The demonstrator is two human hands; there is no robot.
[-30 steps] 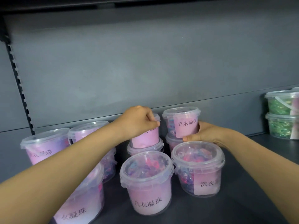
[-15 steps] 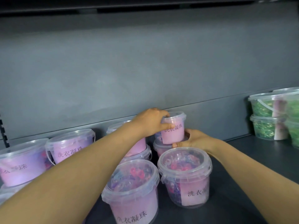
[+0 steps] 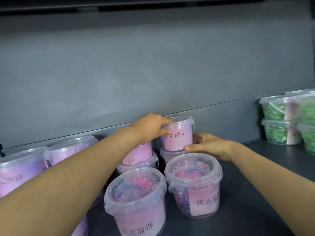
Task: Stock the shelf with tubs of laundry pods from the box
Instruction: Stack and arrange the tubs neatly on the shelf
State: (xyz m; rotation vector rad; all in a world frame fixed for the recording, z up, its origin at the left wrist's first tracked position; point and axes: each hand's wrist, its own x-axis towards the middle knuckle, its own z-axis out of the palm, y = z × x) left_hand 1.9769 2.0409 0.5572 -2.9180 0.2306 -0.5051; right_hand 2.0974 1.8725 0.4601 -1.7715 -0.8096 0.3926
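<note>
Several clear tubs of pink and purple laundry pods with pink labels stand on the dark shelf. At the back, one pink-labelled tub is stacked on a lower tub. My left hand grips the stacked tub's upper left rim, thumb across its front. My right hand holds its base on the right side, thumb at the bottom edge. Two more tubs stand in front: one at front middle and one to its right. The box is out of view.
More pink tubs are stacked at the left. Green-pod tubs are stacked in twos at the far right. The grey back panel rises behind. Bare shelf lies between the pink and green groups.
My left hand left the tub stack to the left and now grips the right-hand stacked tub's rim. The view has shifted right. My right hand stays at that tub's base.
</note>
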